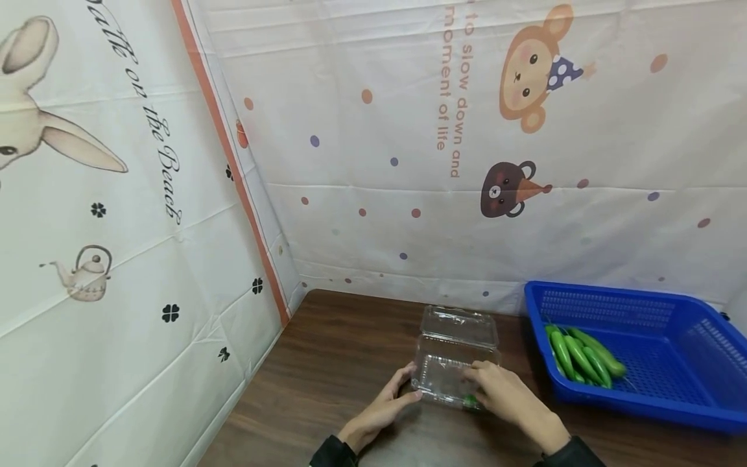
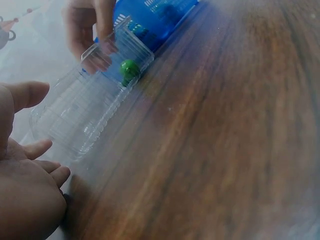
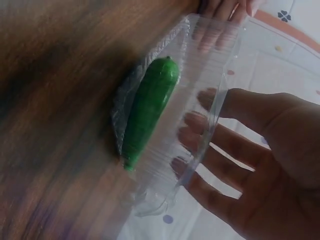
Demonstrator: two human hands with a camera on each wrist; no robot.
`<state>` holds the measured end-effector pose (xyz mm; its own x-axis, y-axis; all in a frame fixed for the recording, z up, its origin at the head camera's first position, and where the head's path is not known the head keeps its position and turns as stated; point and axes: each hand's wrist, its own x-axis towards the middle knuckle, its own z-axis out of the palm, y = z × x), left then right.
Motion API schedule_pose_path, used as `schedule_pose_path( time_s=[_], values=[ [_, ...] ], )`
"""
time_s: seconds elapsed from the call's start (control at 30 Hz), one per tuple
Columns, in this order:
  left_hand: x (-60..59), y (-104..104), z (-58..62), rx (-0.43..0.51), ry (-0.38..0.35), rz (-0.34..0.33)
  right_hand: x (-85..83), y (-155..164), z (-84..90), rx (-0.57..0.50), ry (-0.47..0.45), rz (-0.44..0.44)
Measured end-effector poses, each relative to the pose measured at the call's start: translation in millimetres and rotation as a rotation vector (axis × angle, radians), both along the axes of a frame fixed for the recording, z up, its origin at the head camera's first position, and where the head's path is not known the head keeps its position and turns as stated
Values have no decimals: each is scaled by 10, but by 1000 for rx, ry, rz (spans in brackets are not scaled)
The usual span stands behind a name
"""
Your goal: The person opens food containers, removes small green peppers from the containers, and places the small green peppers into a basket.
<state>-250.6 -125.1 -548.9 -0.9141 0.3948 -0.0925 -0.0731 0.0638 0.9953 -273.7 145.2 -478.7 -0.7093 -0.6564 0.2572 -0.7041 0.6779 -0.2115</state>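
Observation:
A clear plastic clamshell box (image 1: 450,363) lies on the brown wooden table (image 1: 338,363), its lid folded back toward the wall. One green cucumber-like vegetable (image 3: 150,107) lies inside along the near edge, and its tip (image 2: 128,70) shows in the left wrist view. My left hand (image 1: 386,405) touches the box's left end with relaxed fingers (image 2: 40,147). My right hand (image 1: 506,391) rests on the box's right end. Its straight fingers (image 3: 200,150) show through the clear plastic.
A blue plastic basket (image 1: 671,383) stands at the right of the table and holds several green vegetables (image 1: 583,357). Printed cloth walls (image 1: 408,162) close off the back and the left side. Bare wood lies between the box and the left wall.

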Motion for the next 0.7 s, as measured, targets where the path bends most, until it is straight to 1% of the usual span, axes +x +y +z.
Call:
schedule_pose_path(
  time_s=[0.13,0.2,0.27,0.4,0.5,0.57,0.63,0.7],
  values=[
    [-10,12,0,-1,12,-4,-53,48,-8,-9,-143,70],
    [-8,12,6,-3,13,-5,-76,55,-17,7,-200,96],
    [-4,15,5,-6,12,-11,-89,56,-38,25,-234,109],
    [3,36,-1,-4,14,-15,-96,47,-104,44,-209,110],
    [5,45,-13,3,23,-5,-99,17,-161,27,-133,114],
    [8,40,-13,4,26,1,-108,-14,-193,13,-100,114],
    [6,33,-18,1,26,4,-118,-43,-215,9,-80,102],
    [8,37,-21,-2,23,4,-127,-54,-234,9,-85,79]
  ],
)
